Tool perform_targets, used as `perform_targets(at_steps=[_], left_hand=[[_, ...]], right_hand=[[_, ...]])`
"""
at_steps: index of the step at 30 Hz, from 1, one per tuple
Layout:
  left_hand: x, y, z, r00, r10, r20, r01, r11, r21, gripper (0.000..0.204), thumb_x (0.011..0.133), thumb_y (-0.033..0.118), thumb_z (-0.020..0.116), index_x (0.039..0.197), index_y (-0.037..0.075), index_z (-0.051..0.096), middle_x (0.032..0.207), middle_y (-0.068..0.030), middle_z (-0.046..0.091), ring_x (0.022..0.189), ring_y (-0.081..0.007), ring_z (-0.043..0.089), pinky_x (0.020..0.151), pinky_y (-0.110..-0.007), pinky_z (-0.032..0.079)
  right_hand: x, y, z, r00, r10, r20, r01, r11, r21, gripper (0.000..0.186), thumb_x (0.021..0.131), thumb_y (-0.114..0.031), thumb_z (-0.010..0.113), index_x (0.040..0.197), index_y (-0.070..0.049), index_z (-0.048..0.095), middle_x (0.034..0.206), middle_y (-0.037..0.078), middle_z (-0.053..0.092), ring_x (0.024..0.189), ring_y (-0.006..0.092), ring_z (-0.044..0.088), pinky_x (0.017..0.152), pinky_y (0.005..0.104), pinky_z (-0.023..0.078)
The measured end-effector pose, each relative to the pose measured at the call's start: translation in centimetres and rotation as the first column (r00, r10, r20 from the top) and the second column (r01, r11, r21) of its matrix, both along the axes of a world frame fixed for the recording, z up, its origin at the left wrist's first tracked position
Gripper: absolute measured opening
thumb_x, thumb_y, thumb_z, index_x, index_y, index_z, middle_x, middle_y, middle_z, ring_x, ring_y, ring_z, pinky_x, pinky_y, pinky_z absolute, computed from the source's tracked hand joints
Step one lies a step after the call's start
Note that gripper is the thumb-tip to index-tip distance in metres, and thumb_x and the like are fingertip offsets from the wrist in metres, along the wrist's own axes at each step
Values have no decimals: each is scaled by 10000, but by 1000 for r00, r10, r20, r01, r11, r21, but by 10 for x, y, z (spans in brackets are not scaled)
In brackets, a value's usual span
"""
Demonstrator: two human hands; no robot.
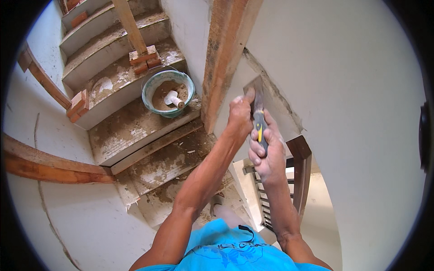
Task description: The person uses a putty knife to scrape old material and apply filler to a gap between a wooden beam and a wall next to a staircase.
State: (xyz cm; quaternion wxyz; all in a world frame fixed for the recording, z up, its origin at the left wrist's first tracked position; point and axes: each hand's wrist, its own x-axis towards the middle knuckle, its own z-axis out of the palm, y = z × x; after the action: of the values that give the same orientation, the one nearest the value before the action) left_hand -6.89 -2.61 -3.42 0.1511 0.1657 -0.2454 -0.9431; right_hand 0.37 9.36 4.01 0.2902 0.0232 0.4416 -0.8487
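My right hand (269, 147) is wrapped round the grey-and-yellow handle of a putty knife (259, 97), its metal blade pointing up and away from me. My left hand (240, 115) is closed at the left edge of the blade, thumb pressed against the metal. Its other fingertips are partly hidden. Behind the blade is a pale wall face with a rough, cracked plaster edge (280, 101) running down to the right. On a stair to the left stands a teal bucket (147, 95) of brown mortar, with a white trowel (173, 99) lying in it.
Dusty curved stairs (118, 128) climb to the upper left. A wooden beam (224, 58) rises left of my hands. A wooden post (129, 25) stands on bricks (144, 58) behind the bucket. A dark handrail (300, 169) with balusters lies beside my right forearm.
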Motion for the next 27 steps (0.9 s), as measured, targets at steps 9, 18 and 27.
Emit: perform_targets(at_steps=[9,18,27], left_hand=[[4,2,8,999,26,-31,-25,1000,11,244,934,223,680,798,48,577,712,-31,568,599,-154,531,541,-338,455],[-6,-4,10,999,44,-10,-44,999,10,235,963,248,640,874,33,605,762,-69,585,671,-185,557,601,-355,468],[-15,-10,6,998,55,-39,-53,998,43,238,945,242,672,940,11,615,852,-87,618,762,-198,574,678,-379,485]], right_hand=[[-6,5,-8,999,36,18,-34,995,-94,512,981,-124,427,1488,-166,361,846,73,560,466,56,405,359,203,357],[-11,-4,2,1000,28,-2,-28,999,-42,493,1012,-132,371,1502,-164,334,827,68,540,485,56,401,383,205,356],[-21,-5,1,999,50,-5,-50,998,-47,495,998,-107,381,1490,-155,348,828,61,545,474,52,391,372,209,349]])
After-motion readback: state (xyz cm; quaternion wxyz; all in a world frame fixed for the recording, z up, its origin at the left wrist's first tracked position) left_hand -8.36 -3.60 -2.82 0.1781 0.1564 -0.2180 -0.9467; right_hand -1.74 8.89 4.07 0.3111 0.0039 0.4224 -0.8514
